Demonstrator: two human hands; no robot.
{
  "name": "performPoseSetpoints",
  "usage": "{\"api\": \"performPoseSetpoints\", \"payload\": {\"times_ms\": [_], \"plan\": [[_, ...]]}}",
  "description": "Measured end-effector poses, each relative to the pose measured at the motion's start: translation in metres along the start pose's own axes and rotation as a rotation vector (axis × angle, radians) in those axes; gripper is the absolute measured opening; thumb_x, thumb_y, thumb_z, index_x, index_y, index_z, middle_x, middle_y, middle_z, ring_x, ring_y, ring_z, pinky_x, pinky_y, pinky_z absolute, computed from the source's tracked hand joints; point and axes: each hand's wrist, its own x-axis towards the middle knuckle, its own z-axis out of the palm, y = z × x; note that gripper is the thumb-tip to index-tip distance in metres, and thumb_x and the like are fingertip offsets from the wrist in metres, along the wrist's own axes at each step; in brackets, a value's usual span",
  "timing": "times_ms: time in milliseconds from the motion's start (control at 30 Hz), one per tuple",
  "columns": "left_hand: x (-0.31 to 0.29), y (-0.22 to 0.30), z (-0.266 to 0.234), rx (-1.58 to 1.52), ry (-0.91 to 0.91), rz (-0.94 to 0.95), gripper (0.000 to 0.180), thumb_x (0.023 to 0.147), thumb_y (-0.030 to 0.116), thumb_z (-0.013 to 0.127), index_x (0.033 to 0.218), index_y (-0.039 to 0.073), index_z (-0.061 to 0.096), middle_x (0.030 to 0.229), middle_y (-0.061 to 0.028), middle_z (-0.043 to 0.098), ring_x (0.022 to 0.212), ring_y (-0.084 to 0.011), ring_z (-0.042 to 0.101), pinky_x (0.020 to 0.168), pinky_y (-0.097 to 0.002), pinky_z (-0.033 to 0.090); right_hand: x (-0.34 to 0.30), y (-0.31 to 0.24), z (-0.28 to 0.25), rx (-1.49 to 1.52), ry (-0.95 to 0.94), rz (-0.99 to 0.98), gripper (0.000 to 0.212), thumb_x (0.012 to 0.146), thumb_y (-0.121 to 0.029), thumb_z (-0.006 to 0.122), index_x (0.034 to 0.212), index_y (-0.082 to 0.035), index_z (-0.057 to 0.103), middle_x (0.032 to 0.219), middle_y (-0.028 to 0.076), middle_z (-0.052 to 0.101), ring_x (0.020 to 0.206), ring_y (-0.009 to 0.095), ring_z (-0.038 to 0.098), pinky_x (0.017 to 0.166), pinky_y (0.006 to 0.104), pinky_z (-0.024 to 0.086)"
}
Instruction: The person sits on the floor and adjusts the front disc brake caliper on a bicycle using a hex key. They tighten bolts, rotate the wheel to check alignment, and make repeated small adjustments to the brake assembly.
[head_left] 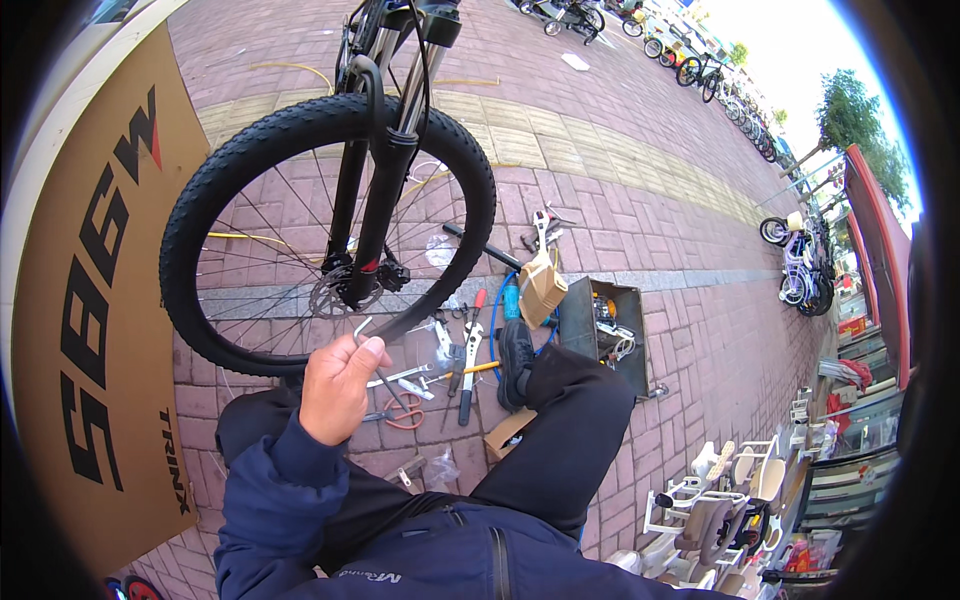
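Note:
My left hand (pixel 338 392) is closed round a bent metal hex key (pixel 362 326), its short end sticking up past the thumb. Just beyond the hand stands the front wheel (pixel 190 290) of a bicycle, with a knobbly black tyre. A black suspension fork (pixel 378 215) straddles the wheel, and a disc brake rotor (pixel 335 292) sits at the hub. The hex key is nearest the wheel's lower rim; whether they touch I cannot tell. My right hand is out of view.
Scissors (pixel 405 412), red-and-black-handled pliers (pixel 472 345) and other tools lie on the paving by my shoe (pixel 515 362). A toolbox (pixel 640 345) stands to the right. On the left rises a large cardboard box (pixel 120 330). Child seats (pixel 720 500) stand lower right.

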Motion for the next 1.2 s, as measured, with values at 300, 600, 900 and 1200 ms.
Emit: {"api": "performPoseSetpoints", "payload": {"times_ms": [300,600,900,1200], "plan": [[0.002,0.002,0.0,0.02,-0.015,0.021,0.032,0.102,0.023,0.058,0.084,-0.002,0.067,0.073,-0.0012,0.061,0.07,-0.0088,0.051,0.067,-0.0274,0.044,0.014,0.019,-0.008,0.006,0.011,0.016,0.03,0.1,-0.037,0.055,0.095,-0.009,0.063,0.078,0.004,0.063,0.066,0.014,0.062,0.06,0.0288,0.051],[0.008,-0.014,0.021,0.131,-0.133,-0.039,0.034,0.098,0.028,0.064,0.082,-0.002,0.067,0.061,-0.0028,0.056,0.057,-0.0107,0.056,0.055,-0.033,0.046,-0.025,-0.189,-0.02,0.127,0.249,-0.794,0.022,0.104,-0.027,0.052,0.1,-0.008,0.063,0.082,0.002,0.063,0.066,0.009,0.058,0.057,0.0211,0.045],[0.034,-0.052,0.047,0.651,0.018,0.353,0.032,0.092,0.027,0.068,0.074,0.002,0.064,0.067,-0.0165,0.063,0.064,-0.0354,0.064,0.062,-0.0449,0.051,-0.212,-0.356,0.326,-0.886,-0.924,-1.521,0.042,0.101,-0.032,0.06,0.127,0.002,0.062,0.111,0.008,0.068,0.099,0.014,0.064,0.088,0.0294,0.052],[0.074,-0.087,0.025,0.826,0.131,0.166,0.029,0.091,0.031,0.065,0.089,0.004,0.073,0.082,-0.021,0.07,0.078,-0.0406,0.068,0.071,-0.0519,0.053,-0.186,-0.333,0.44,-0.271,-0.933,-1.331,0.026,0.103,-0.015,0.05,0.095,0.005,0.064,0.079,0.008,0.069,0.068,0.016,0.062,0.063,0.0283,0.05]]}}
